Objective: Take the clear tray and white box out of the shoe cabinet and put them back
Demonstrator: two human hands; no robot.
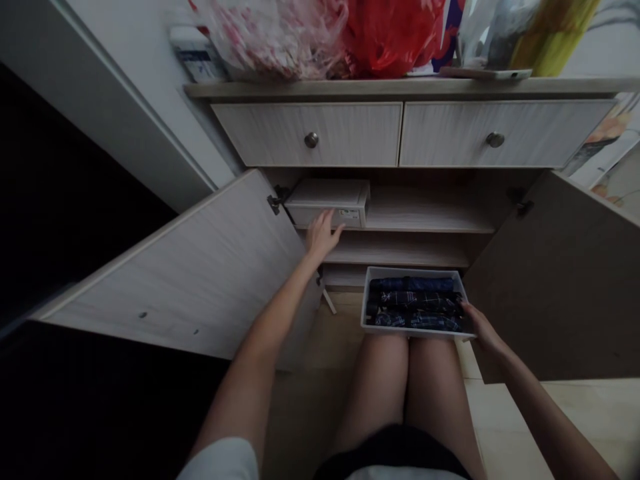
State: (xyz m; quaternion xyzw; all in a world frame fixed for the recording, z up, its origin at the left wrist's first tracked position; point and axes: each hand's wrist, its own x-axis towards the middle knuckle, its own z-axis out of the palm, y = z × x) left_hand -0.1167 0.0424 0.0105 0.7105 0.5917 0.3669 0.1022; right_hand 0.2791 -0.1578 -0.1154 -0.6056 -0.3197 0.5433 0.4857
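Note:
My left hand (323, 235) is at the front of a pale lidded storage box (327, 193) on the cabinet's upper shelf. Its fingers are stretched out with the thumb apart; I cannot tell whether the fingertips touch the box. With my right hand (483, 328) I grip the right end of a white open tray (415, 331), which sits over my knees. Inside the tray lie several dark, rolled plaid bundles (420, 301) that look like folded umbrellas, side by side.
Both cabinet doors, left (200, 267) and right (565, 280), are swung outward beside my arms. Two drawers with round knobs (311, 140) are closed above the shelves (425, 210). Plastic bags (395, 33), a white bottle (195, 53) and a phone-like slab (487, 73) are on the cabinet top.

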